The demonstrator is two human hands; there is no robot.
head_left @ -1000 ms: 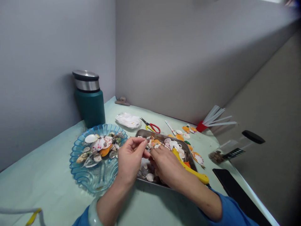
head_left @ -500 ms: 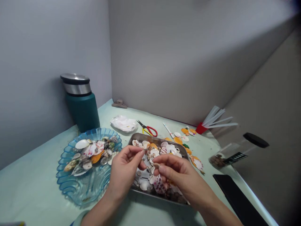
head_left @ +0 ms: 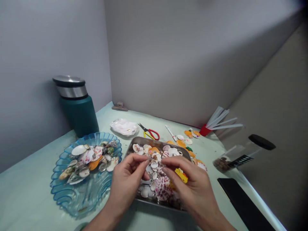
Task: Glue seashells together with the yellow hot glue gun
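Observation:
My left hand (head_left: 131, 175) hovers over the left part of a metal tray (head_left: 154, 202), thumb and forefinger pinched on something too small to make out. Opposite it, my right hand (head_left: 192, 183) has thumb and forefinger tips close together; what lies between them is unclear. A bright yellow piece (head_left: 181, 175) shows through the gap behind those fingers, and I cannot tell whether the hand touches it. Mixed seashells fill the tray, among them a purple-spotted scallop shell (head_left: 162, 188) and small white shells (head_left: 154, 165). My hands hide parts of the tray.
At left stands a blue scalloped dish (head_left: 81, 202) of shells, with a teal bottle (head_left: 78, 112) behind it. Scissors (head_left: 151, 133), a white packet (head_left: 124, 127), a marker (head_left: 170, 133) and orange shells lie beyond the tray. A clear jar (head_left: 243, 152) and black phone (head_left: 245, 202) are rightward.
My right hand has turned, its fingertips rising slightly, and the bright yellow piece now shows behind them. The left hand keeps its pinch. The view has shifted slightly.

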